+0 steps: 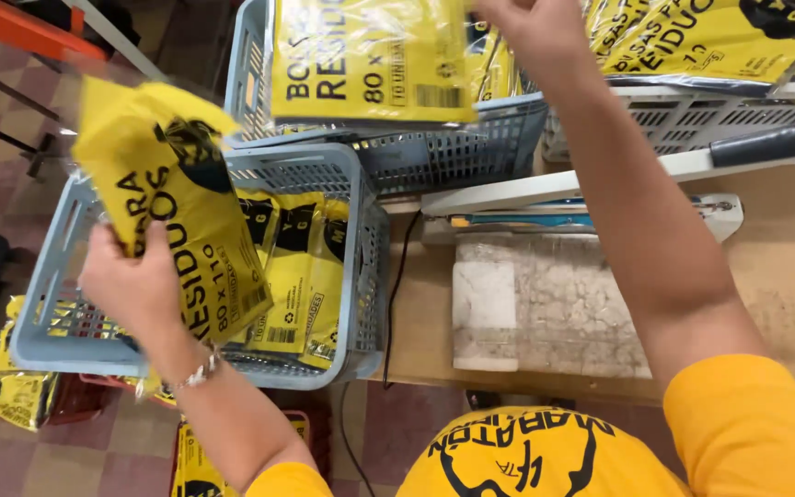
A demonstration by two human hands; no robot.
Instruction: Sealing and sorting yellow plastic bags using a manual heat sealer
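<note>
Floor of dull red-and-grey checkered tile (pixel 11 138) to the left; wooden worktable (pixel 784 267) to the right, its top scuffed and dusty; a pale, cracked slab (pixel 545 304) lies on it, below the right forearm; behind the slab a long-armed heat sealer (pixel 600 184) with a dark handle, white body, arm raised slightly.

Three grey perforated plastic baskets: the near basket (pixel 324 170) sits directly beyond the left fingers, part-filled with flat yellow packets standing on edge; a second basket (pixel 453 147) lies below the right fingers; a white crate (pixel 692 120) to the right of them carries more yellow packets on top.

Left hand (pixel 131 281), beaded bracelet at the wrist, fingers clenched on a yellow plastic-bag packet (pixel 177 212); packet held above the near basket's left rim, tilted, upper end blurred; glossy clear wrap, black lettering and a black emblem.

Right hand (pixel 531 28) at the top edge, fingers pinching the upper corner of a second yellow packet (pixel 370 60); it hangs flat, facing the camera, over the second basket; same yellow with black print and barcode.

Loose yellow packets (pixel 6 391) on the floor, below-left of the left fingers.
</note>
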